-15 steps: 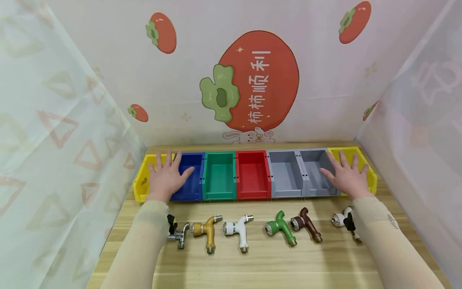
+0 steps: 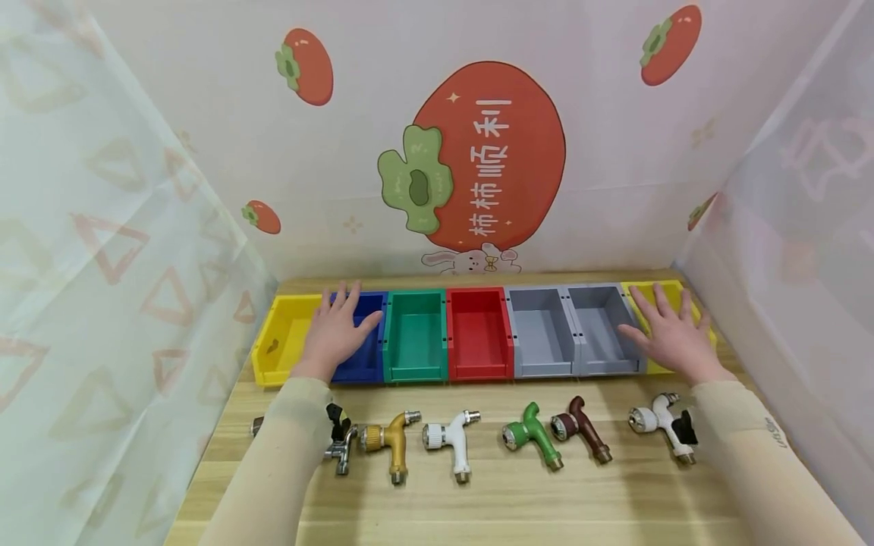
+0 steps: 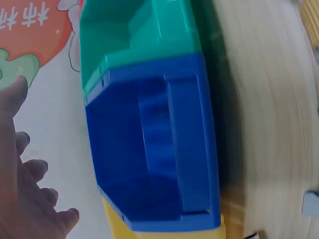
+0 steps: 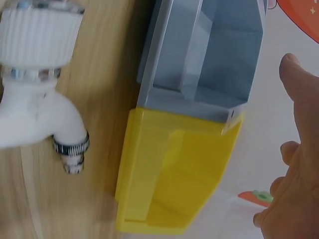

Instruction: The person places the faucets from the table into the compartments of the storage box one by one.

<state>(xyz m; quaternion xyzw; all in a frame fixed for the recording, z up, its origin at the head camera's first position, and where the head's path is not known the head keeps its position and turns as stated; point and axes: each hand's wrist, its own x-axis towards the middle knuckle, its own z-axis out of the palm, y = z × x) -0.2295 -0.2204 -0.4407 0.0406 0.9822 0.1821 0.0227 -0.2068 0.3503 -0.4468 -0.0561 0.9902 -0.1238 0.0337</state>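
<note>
My left hand point(image 2: 336, 331) hovers with spread fingers over the blue bin point(image 2: 365, 356), overlapping the edge of the left yellow bin point(image 2: 281, 345). My right hand point(image 2: 676, 337), fingers also spread, is over the right yellow bin point(image 2: 658, 291). Both hands hold nothing. Taps lie in a row before the bins: a chrome tap point(image 2: 343, 453) partly behind my left sleeve, a gold tap point(image 2: 396, 447), a white tap point(image 2: 459, 446), a green tap point(image 2: 538, 437), a dark red tap point(image 2: 583, 430) and another white tap point(image 2: 665, 423) near my right sleeve.
Between the yellow bins stand a green bin point(image 2: 416, 371), a red bin point(image 2: 480, 371) and two grey bins point(image 2: 544, 369). A brown piece point(image 2: 256, 426) shows left of my left sleeve. A printed cloth wall point(image 2: 601, 189) rises behind the bins, with sheets at both sides.
My left hand has shifted right, from the left yellow bin toward the blue one. My right hand has moved slightly right, uncovering more of the right-hand white tap.
</note>
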